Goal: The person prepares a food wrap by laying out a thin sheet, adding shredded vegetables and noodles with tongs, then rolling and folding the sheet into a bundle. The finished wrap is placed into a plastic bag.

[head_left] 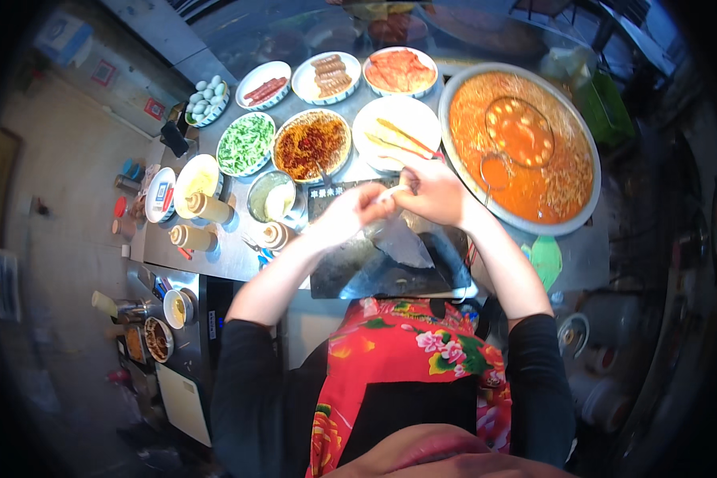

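Note:
My left hand (354, 213) and my right hand (432, 191) meet over a dark, shiny flat plate (334, 267), fingers pinched close together. Between them is the whitish gathered top of what looks like a clear plastic bag (405, 243); its thin, see-through part hangs below the fingers. Whether anything is inside it I cannot tell. Just beyond my right hand lies a white plate (382, 111) with a pair of tongs (405, 137) across it. Beside my left wrist stand a metal bowl (261, 199) with pale contents and a squeeze bottle (276, 236).
A large round pan (588, 171) of orange-red broth sits at right, with a ring (486, 179) and ladle-like tool in it. Bowls hold chopped greens (245, 143), chilli mix (311, 143), sausages (332, 76), red slices (400, 70) and eggs (207, 102). Squeeze bottles (207, 209) stand left.

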The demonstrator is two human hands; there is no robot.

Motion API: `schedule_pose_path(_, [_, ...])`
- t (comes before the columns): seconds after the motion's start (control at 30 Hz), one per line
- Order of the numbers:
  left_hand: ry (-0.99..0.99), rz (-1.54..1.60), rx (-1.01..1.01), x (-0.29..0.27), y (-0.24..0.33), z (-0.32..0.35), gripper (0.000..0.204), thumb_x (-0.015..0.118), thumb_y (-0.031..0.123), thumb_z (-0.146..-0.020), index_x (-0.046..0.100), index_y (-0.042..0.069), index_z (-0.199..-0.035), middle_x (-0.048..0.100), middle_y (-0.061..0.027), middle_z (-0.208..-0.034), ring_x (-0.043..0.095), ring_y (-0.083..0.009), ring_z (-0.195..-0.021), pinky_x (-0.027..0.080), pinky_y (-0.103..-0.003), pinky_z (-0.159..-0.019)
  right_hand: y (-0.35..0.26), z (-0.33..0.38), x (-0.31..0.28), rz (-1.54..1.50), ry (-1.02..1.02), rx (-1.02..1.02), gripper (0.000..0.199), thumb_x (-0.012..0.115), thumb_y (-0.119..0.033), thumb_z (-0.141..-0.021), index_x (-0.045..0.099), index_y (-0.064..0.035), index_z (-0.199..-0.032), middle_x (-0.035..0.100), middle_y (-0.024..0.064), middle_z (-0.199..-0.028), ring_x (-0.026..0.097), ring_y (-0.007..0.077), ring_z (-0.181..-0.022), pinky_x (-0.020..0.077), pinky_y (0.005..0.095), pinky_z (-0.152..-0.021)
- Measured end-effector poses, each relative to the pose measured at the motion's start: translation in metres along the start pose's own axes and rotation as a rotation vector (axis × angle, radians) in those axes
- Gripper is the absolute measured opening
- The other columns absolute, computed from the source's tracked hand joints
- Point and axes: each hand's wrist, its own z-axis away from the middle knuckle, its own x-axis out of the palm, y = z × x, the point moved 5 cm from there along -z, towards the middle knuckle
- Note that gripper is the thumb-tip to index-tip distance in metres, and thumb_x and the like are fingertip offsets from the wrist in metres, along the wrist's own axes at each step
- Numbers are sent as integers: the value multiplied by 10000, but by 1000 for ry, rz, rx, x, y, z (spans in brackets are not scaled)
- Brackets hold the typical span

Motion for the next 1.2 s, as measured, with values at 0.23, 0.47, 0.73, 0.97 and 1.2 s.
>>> schedule_pose_path(0.23, [322,-779,509,-110,179,-116,246,558,244,-1010,639,12,-998,659,-39,-853,616,-110,-841,503,-304,-781,66,122,-88,-424,599,76,323,546,-20,-975,534,-9,-1298,554,5,-797,513,62,-681,441,198,-605])
schedule_pose_path(0.47, [503,-418,307,-179,239,-248,229,585,233,-1004,730,57,-993,615,-3,-804,510,-98,-715,467,-290,-796,184,287,-77,-484,992,682,265,480,15,-937,592,-56,-1166,542,-3,-735,426,28,-554,319,162,-485])
schedule_pose_path(0.73, [603,-21,252,-231,224,-359,189,565,244,-984,706,119,-958,666,-22,-772,572,-119,-710,408,-308,-697,202,300,-93,-493,981,717,226,500,-1,-945,594,-49,-1145,538,-9,-744,430,27,-574,332,169,-500])
schedule_pose_path(0.97, [460,78,335,-241,203,-425,162,563,238,-972,650,123,-899,657,-7,-799,566,-109,-681,400,-250,-607,190,299,-87,-528,938,778,187,519,-12,-953,600,-29,-1121,546,-6,-746,442,31,-588,340,172,-514])
schedule_pose_path(1.2, [726,-920,591,-163,255,-396,294,617,197,-901,628,12,-1129,699,-167,-958,678,-267,-741,557,-362,-724,171,255,-60,-674,704,750,193,528,-34,-969,589,1,-1148,553,8,-782,470,46,-629,368,180,-526])
